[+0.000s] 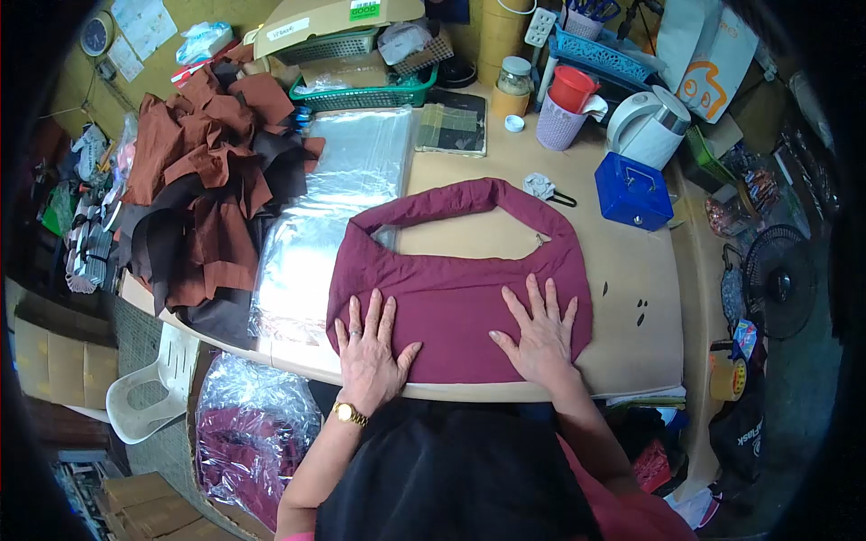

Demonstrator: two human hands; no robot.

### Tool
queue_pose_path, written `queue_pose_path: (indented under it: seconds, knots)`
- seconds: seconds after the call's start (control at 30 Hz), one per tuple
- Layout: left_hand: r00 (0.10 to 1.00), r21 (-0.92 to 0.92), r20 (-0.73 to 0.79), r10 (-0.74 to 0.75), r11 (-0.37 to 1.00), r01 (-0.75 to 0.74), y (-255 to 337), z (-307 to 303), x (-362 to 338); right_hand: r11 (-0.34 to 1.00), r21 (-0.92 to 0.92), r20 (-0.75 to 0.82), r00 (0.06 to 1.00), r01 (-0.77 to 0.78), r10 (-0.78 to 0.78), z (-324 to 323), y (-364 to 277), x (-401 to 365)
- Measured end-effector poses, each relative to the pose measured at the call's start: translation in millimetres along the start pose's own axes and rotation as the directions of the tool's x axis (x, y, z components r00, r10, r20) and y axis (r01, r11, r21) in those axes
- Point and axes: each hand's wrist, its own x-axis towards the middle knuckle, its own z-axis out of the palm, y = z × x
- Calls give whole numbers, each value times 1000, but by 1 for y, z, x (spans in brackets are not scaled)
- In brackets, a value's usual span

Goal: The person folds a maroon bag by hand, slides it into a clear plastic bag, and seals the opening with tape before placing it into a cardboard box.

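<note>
A maroon cloth bag is lying flat before me near the close edge of the tabletop, and my left hand and right hand are resting palm down, fingers spread, on either side of its body. Its wide body is showing faint creases, while its thick, softly wrinkled strap is arching away from me around a long opening. A small pale piece is showing at that opening's right end, and the bag's left part is overlapping clear plastic sheets.
</note>
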Motion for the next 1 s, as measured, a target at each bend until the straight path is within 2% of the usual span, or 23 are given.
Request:
queue_pose_path:
  seconds: [0.03, 0.07, 0.1, 0.13, 0.17, 0.2, 0.27, 0.3, 0.33, 0.37, 0.4, 0.43, 0.47, 0.5, 0.57, 0.6, 0.67, 0.73, 0.83, 0.9, 0.93, 0.97, 1.0]
  knots:
    - [997, -7, 81, -6, 1000, 7, 1, -8, -4, 1000, 12, -6, 1000, 10, -10, -4, -1, -6]
    - [999, 23, 40, 30, 999, -31, 3, -20, -7, 1000, 10, -9, 1000, 9, -9, -16, 2, -7]
    - [999, 24, 35, 31, 999, -31, 5, -32, 1, 999, 25, 92, 995, 45, -47, -32, 7, -3]
    - [996, -129, 24, 87, 988, -84, 5, -44, 16, 996, 46, 194, 977, 76, -84, -42, 9, 5]
    - [990, -278, 8, 144, 951, -136, 6, -52, 32, 966, 247, 71, 993, 75, -95, -45, 8, 20]
    - [966, -410, -219, 137, 885, -219, 19, -53, 45, 896, 435, -51, 996, 94, -79, -46, 4, 41]
    - [979, -627, -155, 136, 752, -204, 25, -37, 86, 847, 507, -190, 979, 160, -71, -34, -8, 83]
    - [999, -722, 26, 25, 692, 2, 22, -21, 109, 848, 504, -191, 979, 162, -73, -16, 1, 103]
    - [999, -798, -2, -46, 602, 26, 3, 19, 135, 501, 861, 53, 994, -93, 93, 7, 12, 125]
    - [981, -941, 132, -140, 293, 168, 3, 9, 136, 9, 940, 338, 934, -341, 114, 20, 22, 140]
    - [971, -984, 179, -157, -25, 177, -6, 8, 140, 10, 942, 333, 936, -336, 113, 23, 34, 141]
    - [960, -925, 234, -156, -340, 170, -18, 8, 142, -359, 911, 233, 972, -203, 41, 26, 49, 137]
    - [956, -867, 217, -197, -488, 96, -30, 10, 140, -682, 727, 113, 993, -73, 15, 31, 62, 131]
    - [949, -719, 281, -142, -687, 110, -71, 42, 146, -684, 726, 119, 993, -73, 20, 32, 68, 125]
    - [955, -585, 234, -183, -811, -12, -60, 22, 135, -796, 605, 142, 986, -20, 83, 24, 75, 112]
    - [953, -585, 239, -186, -811, -11, -66, 32, 133, -799, 600, 66, 998, -37, 3, 25, 79, 111]
    - [984, -504, 156, -81, -864, 8, -85, 53, 136, -792, 609, 23, 999, -42, -35, 30, 84, 110]
    - [990, -479, 125, -59, -878, 8, -77, 40, 130, -784, 620, -22, 997, -45, -74, 33, 84, 110]
    - [997, -455, 68, -29, -891, 6, -76, 37, 133, -793, 608, 71, 997, -28, 19, 25, 75, 111]
    - [984, -566, 165, -72, -824, 35, -76, 40, 136, -795, 607, 208, 965, 1, 160, 19, 66, 111]
    - [983, -565, 170, -71, -824, 38, -67, 31, 132, -796, 605, 213, 964, 0, 162, 17, 64, 110]
    - [970, -835, 190, -149, -545, 80, -57, 21, 127, -751, 660, 112, 990, -6, 91, 16, 62, 111]
    - [958, -974, 176, -226, -184, 135, -40, 5, 123, -702, 712, 13, 1000, 0, 13, 14, 62, 112]
